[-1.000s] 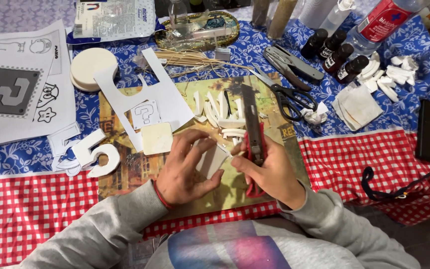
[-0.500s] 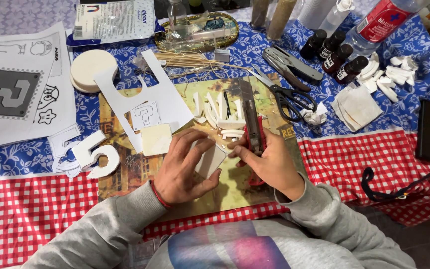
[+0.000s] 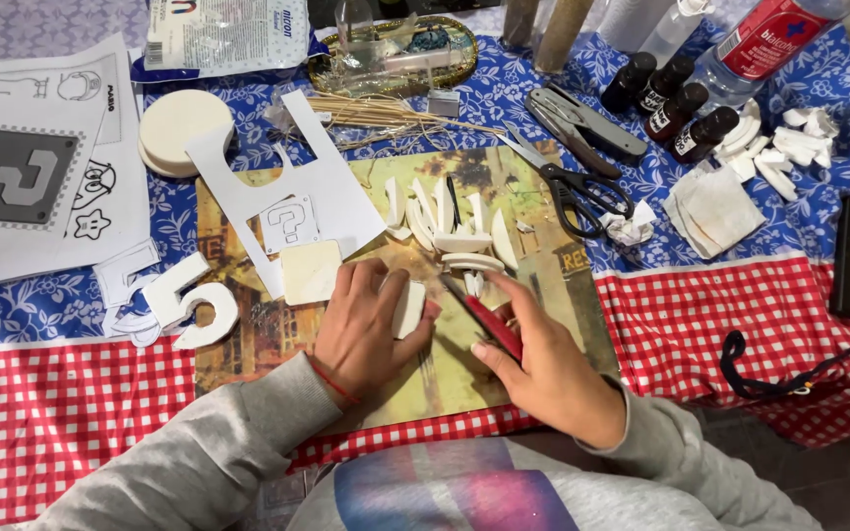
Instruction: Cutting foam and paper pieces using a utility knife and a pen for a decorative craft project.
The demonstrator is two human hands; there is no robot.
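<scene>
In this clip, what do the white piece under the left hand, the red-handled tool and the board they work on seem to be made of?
The white piece under the left hand looks like matte foam or soft sheet: thick pale edges, like the offcuts nearby. The tool in the right hand seems to have a red plastic handle and a thin dark metal blade. The board looks rigid with a glossy printed picture, possibly laminated.

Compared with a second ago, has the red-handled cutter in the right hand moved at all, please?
Yes. The red-handled cutter has tipped from nearly upright to slanting, its blade now toward the left hand, judged against the scissors.
</scene>
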